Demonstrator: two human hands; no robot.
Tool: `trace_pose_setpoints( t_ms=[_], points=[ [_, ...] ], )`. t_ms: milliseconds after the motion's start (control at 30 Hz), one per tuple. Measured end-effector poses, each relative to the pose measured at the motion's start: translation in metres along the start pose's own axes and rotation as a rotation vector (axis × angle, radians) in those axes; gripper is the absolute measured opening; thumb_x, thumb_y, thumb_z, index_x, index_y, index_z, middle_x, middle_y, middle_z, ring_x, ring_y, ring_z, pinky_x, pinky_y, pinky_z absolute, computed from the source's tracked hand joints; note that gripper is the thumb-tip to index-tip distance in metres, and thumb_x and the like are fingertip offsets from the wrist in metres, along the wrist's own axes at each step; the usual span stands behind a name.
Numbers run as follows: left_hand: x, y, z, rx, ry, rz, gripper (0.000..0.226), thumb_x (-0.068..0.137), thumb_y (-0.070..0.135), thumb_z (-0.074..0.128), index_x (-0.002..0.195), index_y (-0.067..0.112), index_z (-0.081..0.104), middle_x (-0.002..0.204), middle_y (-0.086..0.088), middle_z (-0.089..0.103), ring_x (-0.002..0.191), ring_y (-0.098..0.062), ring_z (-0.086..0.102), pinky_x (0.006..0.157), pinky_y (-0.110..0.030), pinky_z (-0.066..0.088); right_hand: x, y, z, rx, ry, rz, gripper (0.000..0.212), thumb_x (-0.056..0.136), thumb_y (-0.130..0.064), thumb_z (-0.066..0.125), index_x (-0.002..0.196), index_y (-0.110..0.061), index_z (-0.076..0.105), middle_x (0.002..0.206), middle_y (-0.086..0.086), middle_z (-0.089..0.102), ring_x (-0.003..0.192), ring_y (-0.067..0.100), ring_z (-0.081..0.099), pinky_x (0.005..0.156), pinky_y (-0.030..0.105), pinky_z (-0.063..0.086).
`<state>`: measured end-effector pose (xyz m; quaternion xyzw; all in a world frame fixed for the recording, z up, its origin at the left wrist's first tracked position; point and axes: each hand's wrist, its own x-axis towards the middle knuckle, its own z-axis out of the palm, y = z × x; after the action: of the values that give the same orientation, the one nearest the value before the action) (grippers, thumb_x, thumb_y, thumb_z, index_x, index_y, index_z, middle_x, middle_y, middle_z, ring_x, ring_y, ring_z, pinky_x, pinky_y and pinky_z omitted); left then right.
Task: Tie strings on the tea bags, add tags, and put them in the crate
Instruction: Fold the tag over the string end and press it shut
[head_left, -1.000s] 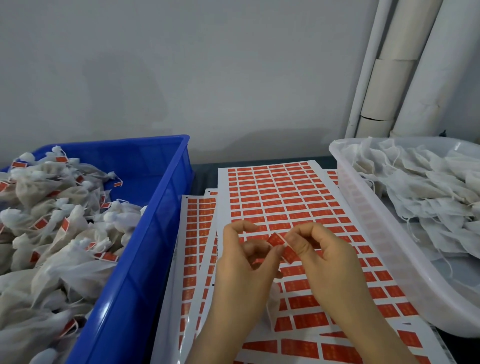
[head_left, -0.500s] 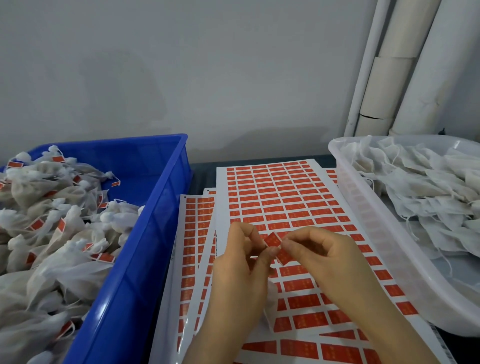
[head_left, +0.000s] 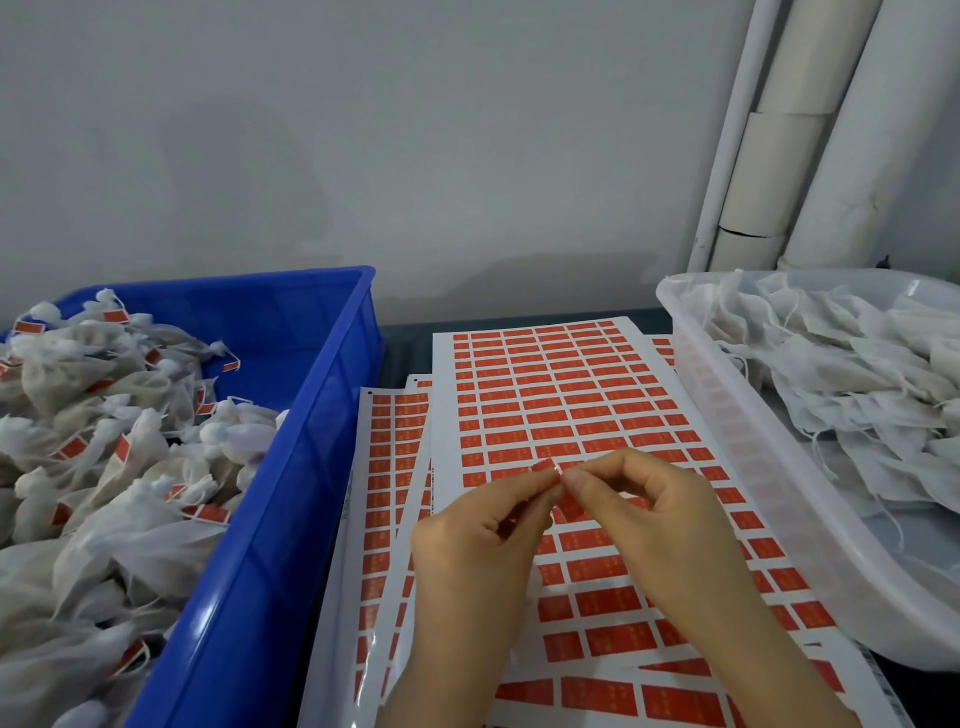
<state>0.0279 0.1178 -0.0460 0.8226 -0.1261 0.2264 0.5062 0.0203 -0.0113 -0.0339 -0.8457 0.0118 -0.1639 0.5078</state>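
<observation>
Over the sheets of red tag stickers my left hand and my right hand meet fingertip to fingertip. Together they pinch one small red tag, folded between thumbs and forefingers. A bit of white tea bag shows below my left hand, mostly hidden. The blue crate on the left holds a heap of tied tea bags with red tags. In the clear plastic tray on the right lie untied white tea bags with loose strings.
Several sticker sheets overlap on the dark table between the crate and the tray. A grey wall stands close behind. White pipes run up the wall at the back right.
The open red tag between my fingers has been folded shut into a smaller piece. Both hands have drawn closer, fingertips now pressed together.
</observation>
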Motion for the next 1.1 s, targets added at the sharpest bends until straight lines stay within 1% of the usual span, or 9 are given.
trace_pose_setpoints(
  t_ms=[133,300,400,533,600,667,733,900,1100],
  points=[
    [0.0,-0.001,0.003,-0.006,0.015,0.041,0.031,0.073,0.041,0.055,0.103,0.04,0.061,0.087,0.028,0.065,0.092,0.016,0.058,0.078,0.001,0.043,-0.001,-0.003,0.002,0.075,0.025,0.036,0.012,0.082,-0.038,0.061,0.07,-0.037,0.061,0.068,-0.024,0.065,0.079,-0.014,0.057,0.063,0.006,0.038],
    [0.0,-0.001,0.005,0.01,0.009,0.085,0.031,0.074,0.044,0.052,0.103,0.038,0.061,0.087,0.033,0.061,0.085,0.027,0.053,0.075,0.006,0.04,-0.002,-0.003,0.002,0.042,0.045,0.005,0.014,0.083,-0.036,0.062,0.069,-0.036,0.061,0.073,-0.026,0.064,0.081,-0.014,0.056,0.058,0.003,0.039],
    [-0.001,-0.004,0.007,0.029,0.005,0.075,0.029,0.072,0.036,0.055,0.101,0.036,0.064,0.089,0.021,0.069,0.077,0.032,0.049,0.07,0.012,0.032,-0.004,-0.003,0.005,-0.094,0.091,-0.103,0.012,0.08,-0.042,0.058,0.069,-0.037,0.057,0.069,-0.025,0.059,0.077,-0.003,0.059,0.062,0.002,0.04],
    [0.0,-0.004,0.007,0.147,-0.005,0.124,0.028,0.072,0.026,0.057,0.092,0.02,0.076,0.079,0.01,0.073,0.06,0.026,0.045,0.062,0.015,0.025,-0.003,-0.001,0.006,-0.378,0.245,-0.363,0.015,0.081,-0.037,0.061,0.077,-0.024,0.068,0.077,-0.014,0.064,0.074,0.005,0.054,0.081,0.036,0.046],
    [0.0,-0.003,0.005,0.134,-0.012,0.073,0.029,0.073,0.029,0.055,0.092,0.024,0.075,0.079,0.02,0.07,0.059,0.025,0.048,0.063,0.015,0.028,-0.002,0.0,0.007,-0.406,0.275,-0.426,0.015,0.08,-0.035,0.063,0.082,-0.023,0.07,0.082,-0.01,0.068,0.078,0.005,0.054,0.081,0.04,0.049],
    [0.001,-0.002,0.004,0.027,-0.062,-0.095,0.021,0.073,0.039,0.054,0.087,0.042,0.07,0.072,0.038,0.061,0.067,0.024,0.055,0.064,0.011,0.035,0.0,-0.006,0.002,-0.244,0.251,-0.32,0.016,0.084,-0.047,0.056,0.093,-0.038,0.065,0.092,-0.027,0.06,0.08,-0.002,0.056,0.078,0.024,0.048],
    [0.003,-0.001,0.003,-0.08,-0.097,-0.246,0.014,0.076,0.038,0.061,0.071,0.051,0.061,0.062,0.04,0.059,0.075,0.021,0.058,0.061,0.002,0.044,0.004,-0.008,-0.004,-0.021,0.214,-0.099,0.025,0.073,-0.065,0.043,0.093,-0.053,0.054,0.093,-0.042,0.046,0.081,-0.013,0.053,0.07,0.006,0.036],
    [0.009,-0.004,-0.004,-0.305,-0.105,-0.426,0.005,0.071,0.036,0.064,0.068,0.04,0.066,0.066,0.021,0.07,0.066,0.005,0.065,0.057,-0.009,0.05,0.005,0.0,-0.003,0.135,-0.05,0.126,0.054,0.055,-0.076,0.044,0.102,-0.053,0.055,0.11,-0.031,0.057,0.101,-0.002,0.057,0.079,0.016,0.045],
    [0.01,-0.002,-0.008,-0.436,-0.095,-0.426,0.01,0.066,0.036,0.062,0.071,0.034,0.07,0.067,0.012,0.072,0.062,-0.001,0.067,0.051,-0.007,0.047,0.003,0.002,0.006,0.163,-0.11,0.097,0.023,0.057,-0.061,0.055,0.08,-0.054,0.056,0.074,-0.051,0.053,0.078,-0.029,0.05,0.052,-0.004,0.038]
  ],
)
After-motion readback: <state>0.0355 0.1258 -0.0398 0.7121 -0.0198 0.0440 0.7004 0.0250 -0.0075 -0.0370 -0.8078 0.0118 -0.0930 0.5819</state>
